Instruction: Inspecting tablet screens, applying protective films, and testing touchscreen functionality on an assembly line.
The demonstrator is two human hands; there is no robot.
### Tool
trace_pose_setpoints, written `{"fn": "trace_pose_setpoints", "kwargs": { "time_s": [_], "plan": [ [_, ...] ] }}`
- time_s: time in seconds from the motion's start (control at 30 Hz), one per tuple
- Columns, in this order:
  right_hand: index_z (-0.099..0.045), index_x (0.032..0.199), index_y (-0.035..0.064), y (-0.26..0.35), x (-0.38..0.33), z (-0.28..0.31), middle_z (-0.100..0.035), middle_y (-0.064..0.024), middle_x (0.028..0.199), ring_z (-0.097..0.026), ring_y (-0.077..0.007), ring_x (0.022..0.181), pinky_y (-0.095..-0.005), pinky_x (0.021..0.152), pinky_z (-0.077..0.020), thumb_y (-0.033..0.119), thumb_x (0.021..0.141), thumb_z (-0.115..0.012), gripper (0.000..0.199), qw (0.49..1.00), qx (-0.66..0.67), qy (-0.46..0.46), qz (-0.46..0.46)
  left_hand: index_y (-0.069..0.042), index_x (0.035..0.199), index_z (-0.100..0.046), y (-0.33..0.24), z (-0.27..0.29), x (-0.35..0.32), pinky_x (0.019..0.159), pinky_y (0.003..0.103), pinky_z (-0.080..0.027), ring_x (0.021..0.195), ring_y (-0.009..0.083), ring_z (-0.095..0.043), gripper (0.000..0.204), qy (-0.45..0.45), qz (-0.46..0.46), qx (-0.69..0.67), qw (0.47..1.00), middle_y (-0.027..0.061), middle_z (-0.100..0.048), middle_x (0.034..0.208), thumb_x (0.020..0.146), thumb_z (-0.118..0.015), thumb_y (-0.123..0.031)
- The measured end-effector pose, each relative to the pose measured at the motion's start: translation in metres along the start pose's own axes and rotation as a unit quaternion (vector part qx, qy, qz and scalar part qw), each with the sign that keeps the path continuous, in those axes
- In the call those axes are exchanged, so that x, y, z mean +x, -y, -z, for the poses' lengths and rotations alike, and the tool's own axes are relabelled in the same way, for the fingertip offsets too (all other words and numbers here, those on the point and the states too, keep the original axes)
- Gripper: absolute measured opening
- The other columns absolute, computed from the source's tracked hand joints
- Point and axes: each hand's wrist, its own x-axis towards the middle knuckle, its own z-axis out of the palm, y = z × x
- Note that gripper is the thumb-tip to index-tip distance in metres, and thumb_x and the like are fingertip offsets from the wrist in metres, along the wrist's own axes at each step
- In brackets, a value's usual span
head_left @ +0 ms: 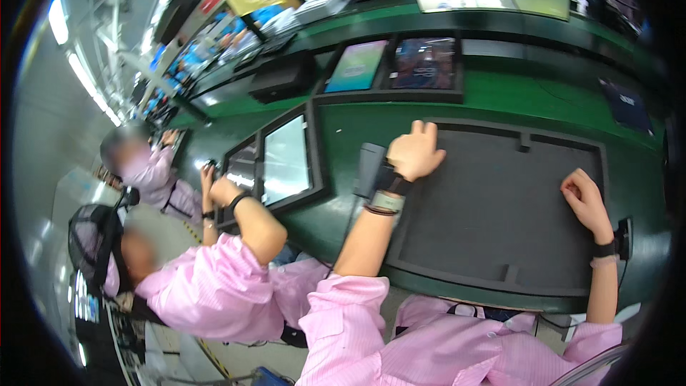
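Note:
My left hand (415, 152) is at the far left corner of a large black foam-lined tray (493, 200). Its fingers point away from me, the thumb is apart, and no object shows in it. Over the tray's right side is my right hand (586, 201), its fingers curled in loosely with nothing visible between them. Both wrists wear black bands, and the left also carries a watch (388, 201). A dark grey slab-like device (368, 169) lies just left of my left wrist. The tray's recess shows bare foam with small tabs at its edges.
Two tablets, one with a bright screen (357, 66) and one dark (423, 63), sit in a black frame at the back. To the left are another framed tablet (286, 159) and a co-worker's hands (223, 189). A dark pouch-like item (626, 105) lies far right.

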Motion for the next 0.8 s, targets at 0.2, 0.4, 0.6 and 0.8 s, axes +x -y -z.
{"fn": "trace_pose_setpoints", "kwargs": {
  "time_s": [0.2, 0.4, 0.6, 0.8],
  "plan": [
    [-0.053, 0.077, 0.0025, -0.014, -0.005, 0.008, -0.048, -0.0093, 0.073, -0.053, -0.0235, 0.066, -0.0299, 0.06, -0.0438, 0.006, 0.073, -0.054, 0.005, 0.997, -0.045, -0.027, 0.054, -0.013, 0.114, -0.039, -0.008, -0.008, 0.021, 0.06, 0.048, -0.046, 0.07, 0.0365, -0.059, 0.04, -0.092, 0.051, -0.009, 0.994, 0.0175, -0.061, 0.073, 0.077, -0.055, -0.018],
    [-0.052, 0.075, 0.0051, -0.024, -0.004, 0.001, -0.05, -0.0076, 0.072, -0.054, -0.0236, 0.066, -0.0324, 0.058, -0.0431, 0.011, 0.074, -0.053, 0.006, 0.996, -0.074, -0.016, 0.04, -0.012, 0.109, -0.051, 0.003, -0.031, 0.013, 0.064, 0.044, -0.047, 0.076, 0.0345, -0.059, 0.033, -0.168, 0.072, -0.033, 0.983, 0.0168, -0.062, 0.082, 0.079, -0.056, -0.025],
    [-0.052, 0.075, 0.0049, -0.017, -0.004, 0.003, -0.049, -0.0066, 0.071, -0.052, -0.0205, 0.062, -0.0311, 0.057, -0.042, 0.011, 0.073, -0.052, 0.006, 0.998, -0.058, -0.002, -0.001, -0.013, 0.106, -0.052, 0.008, -0.029, 0.013, 0.062, 0.044, -0.046, 0.073, 0.037, -0.058, 0.029, -0.173, 0.073, -0.094, 0.978, 0.0194, -0.06, 0.075, 0.079, -0.057, -0.023],
    [-0.053, 0.077, 0.0034, -0.017, -0.005, 0.005, -0.051, -0.0056, 0.07, -0.052, -0.0186, 0.061, -0.0298, 0.056, -0.0416, 0.01, 0.074, -0.053, 0.008, 0.998, -0.058, -0.015, 0.002, -0.011, 0.107, -0.051, 0.009, -0.037, 0.014, 0.046, 0.039, -0.035, 0.043, 0.0261, -0.044, 0.029, -0.184, 0.057, -0.161, 0.968, 0.0094, -0.041, 0.047, 0.08, -0.056, -0.02]
  ]
}}
